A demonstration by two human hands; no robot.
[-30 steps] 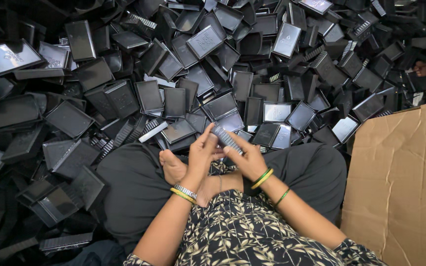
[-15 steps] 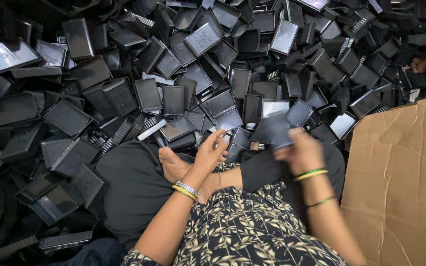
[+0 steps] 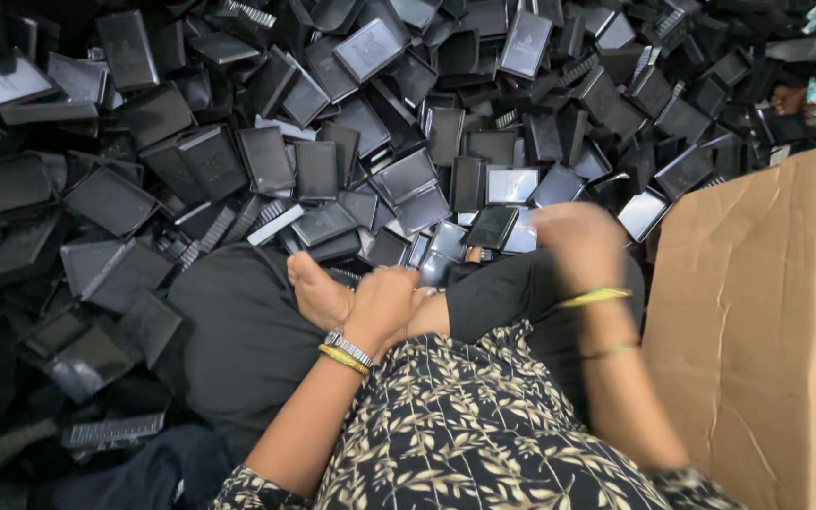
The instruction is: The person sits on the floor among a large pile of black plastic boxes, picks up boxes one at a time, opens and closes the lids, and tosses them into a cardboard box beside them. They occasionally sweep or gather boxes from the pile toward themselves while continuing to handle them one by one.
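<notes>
Floor hidden under heap of black flat casings (image 3: 399, 179); cardboard sheet (image 3: 748, 312) right.

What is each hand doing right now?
Left hand: loosely curled, resting in the lap by the bare foot; no held item visible.
Right hand: motion-blurred, cannot tell.

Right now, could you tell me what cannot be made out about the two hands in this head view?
- Right hand: motion blur hides its fingers and whether it has a grip on anything.
- Left hand: seen from the back, so any small part under the palm is hidden.
- Cardboard box: its near wall hides the inside; the right edge cuts it off.
</notes>
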